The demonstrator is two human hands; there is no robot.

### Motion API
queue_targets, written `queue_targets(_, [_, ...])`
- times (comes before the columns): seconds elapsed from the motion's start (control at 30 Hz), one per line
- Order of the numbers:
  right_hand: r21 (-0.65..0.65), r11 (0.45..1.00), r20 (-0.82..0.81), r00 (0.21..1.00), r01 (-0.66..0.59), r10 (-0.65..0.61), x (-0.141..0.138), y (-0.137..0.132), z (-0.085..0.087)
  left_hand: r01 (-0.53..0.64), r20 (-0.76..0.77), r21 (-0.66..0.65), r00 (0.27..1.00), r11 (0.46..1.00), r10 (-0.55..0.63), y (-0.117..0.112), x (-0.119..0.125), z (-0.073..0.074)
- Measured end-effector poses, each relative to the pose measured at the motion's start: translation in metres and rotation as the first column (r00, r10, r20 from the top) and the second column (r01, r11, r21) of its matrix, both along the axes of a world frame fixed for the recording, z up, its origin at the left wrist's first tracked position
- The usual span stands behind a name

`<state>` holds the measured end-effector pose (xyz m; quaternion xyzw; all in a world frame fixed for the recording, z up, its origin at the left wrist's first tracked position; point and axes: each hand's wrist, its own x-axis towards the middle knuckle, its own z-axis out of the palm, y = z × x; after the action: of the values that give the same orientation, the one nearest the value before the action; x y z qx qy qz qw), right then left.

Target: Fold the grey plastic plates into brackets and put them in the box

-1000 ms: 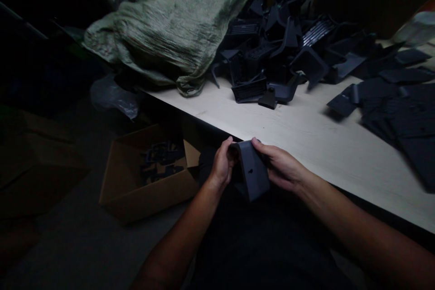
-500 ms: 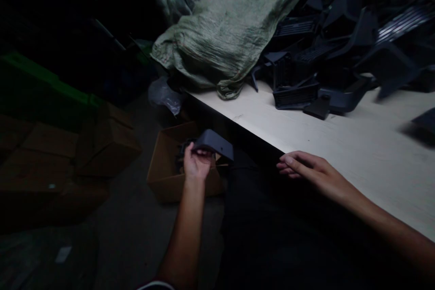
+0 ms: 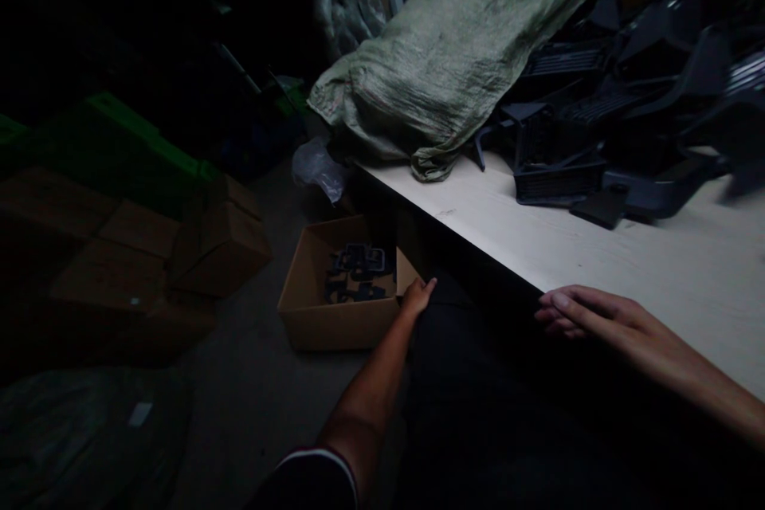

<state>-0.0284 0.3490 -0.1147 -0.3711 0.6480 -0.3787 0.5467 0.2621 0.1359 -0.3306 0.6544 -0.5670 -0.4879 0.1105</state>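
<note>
My left hand point(image 3: 419, 296) is low beside the work table, at the right corner of an open cardboard box point(image 3: 335, 329). Its fingers look closed on the box's raised flap point(image 3: 407, 271), though most of them are hidden. Inside the box lie several dark plastic parts point(image 3: 358, 259), some shaped like frames. At the edge of the pale table point(image 3: 490, 235), my right hand point(image 3: 589, 312) is held with fingers loosely bent and the thumb apart. It holds nothing.
A greenish woven sack point(image 3: 442, 64) lies across the table's far end. Dark plastic housings point(image 3: 559, 179) are heaped on the right, with a small flat dark piece point(image 3: 599, 205) before them. Closed cartons point(image 3: 113, 263) and green crates point(image 3: 137, 151) stand left. A clear plastic bag point(image 3: 319, 167) hangs near the table's end.
The dark plastic part has left my left hand, which has moved right to the box's corner flap. My right hand stays at the table edge. The whole view has shifted left.
</note>
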Motion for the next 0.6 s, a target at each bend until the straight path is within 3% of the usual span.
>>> queue_targets(0.2, [-0.02, 0.997, -0.046, 0.996, -0.079, 0.078, -0.002, 0.007, -0.005, 0.231, 0.071, 0.064, 0.969, 0.971, -0.235, -0.039, -0.007, 0.01])
queue_targets(0.33, [-0.038, 0.989, -0.018, 0.99, -0.141, 0.141, 0.002, 0.012, -0.009, 0.31, 0.025, 0.139, 0.948, 0.94, -0.317, -0.045, -0.009, 0.019])
queue_targets(0.43, [-0.028, 0.987, 0.035, 0.986, -0.16, 0.161, 0.006, 0.016, -0.005, 0.35, -0.03, 0.154, 0.936, 0.924, -0.35, -0.025, -0.003, 0.033])
queue_targets(0.6, [-0.096, 0.988, 0.01, 0.992, -0.124, 0.125, -0.003, 0.026, 0.002, 0.382, -0.125, 0.058, 0.919, 0.922, -0.373, 0.038, 0.038, 0.061])
